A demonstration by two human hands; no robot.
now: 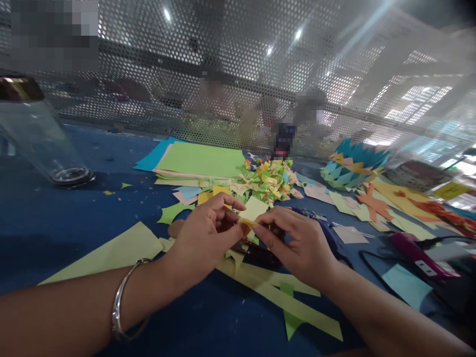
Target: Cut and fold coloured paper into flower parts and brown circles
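Behind the dark blue tabletop rises a grey perforated metal screen. At the centre, the person's left hand and right hand pinch a small yellow paper piece between fingertips, its folding seemingly unfinished; beyond, a heap of small multicoloured folded papers looks done, while flat light-green paper sheets left of it seem unworked.

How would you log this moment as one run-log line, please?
left hand: holding yellow paper | right hand: holding same piece | beyond: paper-scrap heap, paper stack | far left: clear bottle
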